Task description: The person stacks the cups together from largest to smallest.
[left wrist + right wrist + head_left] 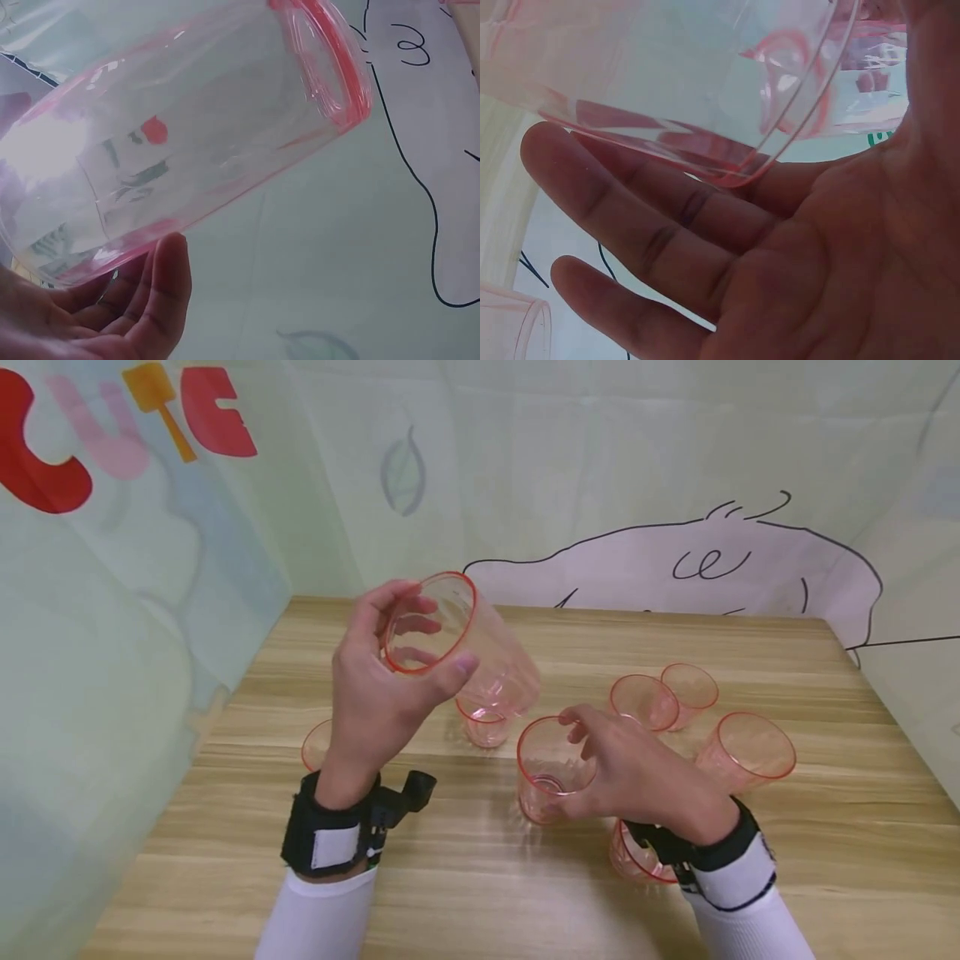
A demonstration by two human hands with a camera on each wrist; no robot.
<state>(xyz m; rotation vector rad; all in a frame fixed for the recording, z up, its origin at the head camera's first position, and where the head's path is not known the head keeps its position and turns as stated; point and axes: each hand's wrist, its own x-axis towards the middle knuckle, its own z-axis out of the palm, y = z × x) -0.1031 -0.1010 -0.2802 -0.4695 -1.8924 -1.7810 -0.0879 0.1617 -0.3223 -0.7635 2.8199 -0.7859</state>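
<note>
High over the table's middle, my left hand [386,689] grips a clear pink-tinted plastic cup [506,652] with a red rim. That cup is tilted, its mouth toward me and its base pointing down to the right; the left wrist view shows the cup's side [225,142] with fingers [171,277] under it. My right hand [637,768] curls round a second such cup [536,789], which stands upright on the table, thumb at its near side and fingers by the rim. In the right wrist view, fingers [622,202] lie along this cup's wall [675,90].
Similar cups stand around: a small one [483,731] behind, one [315,745] partly hidden by my left wrist, one [637,857] under my right wrist, and several [750,747] at the right. The wooden table [480,893] meets printed cloth walls [525,460] at back and sides.
</note>
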